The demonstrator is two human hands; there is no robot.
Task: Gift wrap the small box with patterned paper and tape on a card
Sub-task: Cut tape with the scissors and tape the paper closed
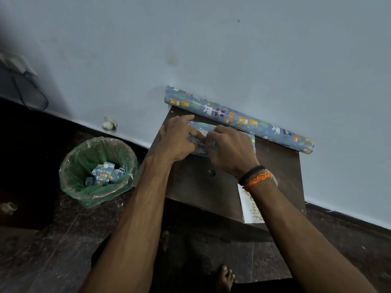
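The small box (pixel 202 129), partly covered in blue animal-patterned paper, lies on the dark wooden table (pixel 190 182) near the wall. My left hand (pixel 178 140) presses on its left end with fingers spread over the paper. My right hand (pixel 230 149) holds down the paper on the box's near side; most of the box is hidden under both hands. A white card (pixel 250 206) with gold lettering lies at the table's near right edge, partly under my right wrist. No tape is visible.
A roll of the same patterned paper (pixel 239 119) lies along the wall at the table's back edge. A green-lined bin (pixel 98 170) with paper scraps stands on the floor to the left. My bare foot (pixel 225 278) shows below the table.
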